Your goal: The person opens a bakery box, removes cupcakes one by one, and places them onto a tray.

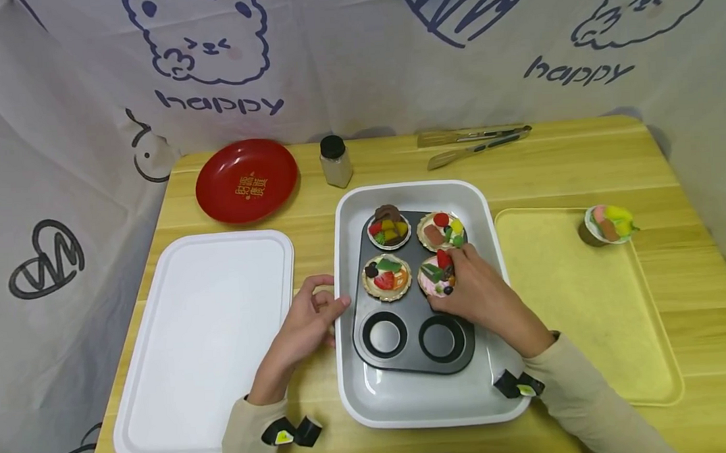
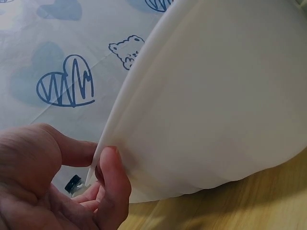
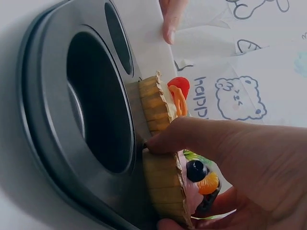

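My right hand [image 1: 478, 286] grips a pink-topped fruit tart [image 1: 432, 277] by its sides, at the middle right spot of a dark muffin pan [image 1: 414, 366]. In the right wrist view, that toy-like tart [image 3: 165, 184] has a ridged tan shell with fruit pieces on top. Three other tarts sit in the pan: one with a strawberry [image 1: 386, 278], one chocolate-topped [image 1: 389, 229] and one cream-coloured [image 1: 439, 232]. Under the pan is a deep white tray [image 1: 432, 413]. My left hand [image 1: 306, 320] pinches this tray's left rim [image 2: 125, 98] between thumb and fingers.
A flat white tray [image 1: 204, 341] lies at left, a yellow tray [image 1: 586, 325] at right with a small cupcake [image 1: 606, 226] on its far corner. Along the back are a red plate [image 1: 245, 181], a black-capped shaker jar [image 1: 336, 163] and tongs [image 1: 475, 144].
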Available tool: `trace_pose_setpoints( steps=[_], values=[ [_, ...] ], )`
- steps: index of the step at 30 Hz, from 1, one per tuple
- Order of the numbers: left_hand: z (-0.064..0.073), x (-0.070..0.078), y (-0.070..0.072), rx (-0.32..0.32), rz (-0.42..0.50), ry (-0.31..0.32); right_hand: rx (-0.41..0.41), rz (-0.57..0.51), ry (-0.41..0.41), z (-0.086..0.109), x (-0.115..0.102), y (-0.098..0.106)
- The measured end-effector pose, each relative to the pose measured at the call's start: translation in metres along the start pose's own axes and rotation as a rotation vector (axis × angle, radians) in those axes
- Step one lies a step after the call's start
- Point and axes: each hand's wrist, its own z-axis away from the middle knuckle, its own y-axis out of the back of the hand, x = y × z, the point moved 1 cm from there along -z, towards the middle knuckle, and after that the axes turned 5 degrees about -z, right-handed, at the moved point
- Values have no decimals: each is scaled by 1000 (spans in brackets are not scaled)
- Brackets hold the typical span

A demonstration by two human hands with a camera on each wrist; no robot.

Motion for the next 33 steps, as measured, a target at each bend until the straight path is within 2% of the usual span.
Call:
trace_pose_setpoints(
  steps=[9, 15, 21, 27, 33],
  values=[
    [-1, -1, 0, 1, -4, -2, -41, -87, -61, -3, 1, 7],
    [0, 0, -1, -1, -8, -8, -27, -122, -67, 0, -1, 15],
    [0, -1, 0, 1, -10, -11, 21, -117, -50, 6, -6, 32],
    [0, -1, 0, 0, -12, -13, 37, -137, -35, 12, -9, 49],
    [0, -1, 0, 1, -14, -14, 71, -130, -31, 14, -3, 68]
  ],
)
